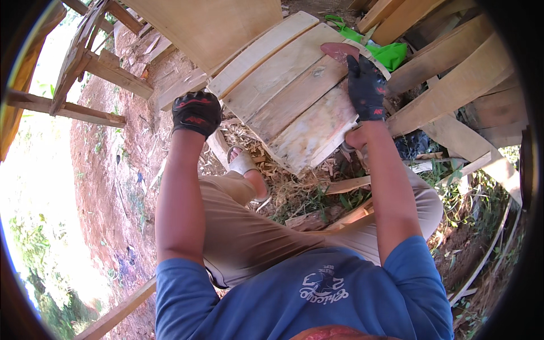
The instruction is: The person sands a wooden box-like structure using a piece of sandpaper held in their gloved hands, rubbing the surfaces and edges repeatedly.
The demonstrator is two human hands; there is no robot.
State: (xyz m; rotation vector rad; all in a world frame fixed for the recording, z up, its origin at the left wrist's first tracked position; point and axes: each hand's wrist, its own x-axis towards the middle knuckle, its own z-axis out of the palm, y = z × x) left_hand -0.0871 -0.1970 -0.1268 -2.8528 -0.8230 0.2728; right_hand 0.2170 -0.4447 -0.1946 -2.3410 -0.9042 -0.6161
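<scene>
A panel of several pale planks point(289, 99) leans tilted in front of me, above my knees. My left hand point(196, 113), in a black glove with red marks, is closed into a fist at the panel's lower left corner and seems to grip its edge. My right hand point(366, 86), in a matching glove, lies along the panel's right edge with the fingers stretched upward. Its fingertips touch a reddish-brown rounded piece point(339, 51) at the panel's top right. My sandalled foot point(245, 165) rests on wood shavings below the panel.
A large plywood sheet point(209, 28) stands behind the panel. Loose boards point(453, 85) are stacked at the right, with a green bag point(391, 54) among them. A wooden frame point(85, 62) stands on red earth at the left. Scrap strips point(348, 184) lie by my legs.
</scene>
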